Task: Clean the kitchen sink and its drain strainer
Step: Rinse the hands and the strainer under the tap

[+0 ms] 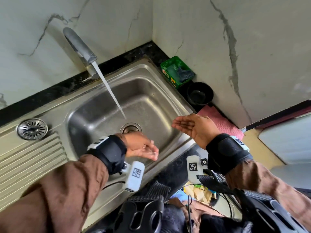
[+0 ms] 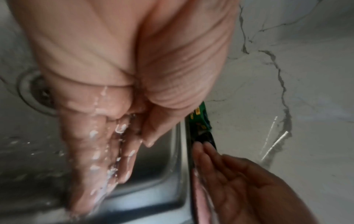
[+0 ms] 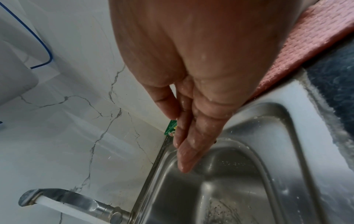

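Observation:
The steel sink (image 1: 148, 76) has water running from the tap (image 1: 79, 46) into its basin, landing just behind the open drain hole (image 1: 130, 128). The round drain strainer (image 1: 32, 128) lies out of the drain on the ribbed draining board at the left. My left hand (image 1: 148, 150) hangs over the basin's near side, palm up, fingers straight and wet with white suds (image 2: 107, 151), holding nothing. My right hand (image 1: 188, 126) hovers over the sink's right rim, palm up, fingers straight and together (image 3: 187, 151), wet and empty.
A green soap tub (image 1: 176, 71) with a dark scrubber and a small black bowl (image 1: 200, 93) stand in the corner right of the sink. A pink cloth (image 1: 220, 121) lies on the dark counter under my right hand. Marble-look walls close in behind and right.

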`<state>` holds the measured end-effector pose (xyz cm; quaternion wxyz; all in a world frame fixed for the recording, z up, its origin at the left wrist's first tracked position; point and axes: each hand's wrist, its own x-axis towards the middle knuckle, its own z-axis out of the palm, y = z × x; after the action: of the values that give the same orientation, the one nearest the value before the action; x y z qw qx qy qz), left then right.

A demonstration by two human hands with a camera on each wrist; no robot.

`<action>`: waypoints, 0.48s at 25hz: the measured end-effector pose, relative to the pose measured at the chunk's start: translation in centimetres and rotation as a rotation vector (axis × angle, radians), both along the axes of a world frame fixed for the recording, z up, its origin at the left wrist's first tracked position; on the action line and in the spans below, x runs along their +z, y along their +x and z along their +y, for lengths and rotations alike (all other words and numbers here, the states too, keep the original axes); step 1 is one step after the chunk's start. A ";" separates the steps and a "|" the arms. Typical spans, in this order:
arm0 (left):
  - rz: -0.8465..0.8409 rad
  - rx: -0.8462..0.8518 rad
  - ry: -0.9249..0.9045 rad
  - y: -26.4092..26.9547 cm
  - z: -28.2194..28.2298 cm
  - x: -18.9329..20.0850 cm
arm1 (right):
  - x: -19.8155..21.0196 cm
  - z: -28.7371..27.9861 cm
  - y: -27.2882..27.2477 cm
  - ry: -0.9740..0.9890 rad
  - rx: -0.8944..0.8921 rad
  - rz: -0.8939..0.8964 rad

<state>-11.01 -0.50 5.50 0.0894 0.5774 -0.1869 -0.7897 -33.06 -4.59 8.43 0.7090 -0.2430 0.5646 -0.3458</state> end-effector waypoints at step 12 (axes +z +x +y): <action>-0.001 0.795 -0.247 4.1 -4.3 -1.9 | -0.6 -1.0 -2.1 0.009 -0.101 0.022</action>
<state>-6.95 -4.83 3.61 0.4558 0.5900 -0.0427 -0.6650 -35.15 -5.61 7.80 0.6855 -0.2148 0.5854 -0.3757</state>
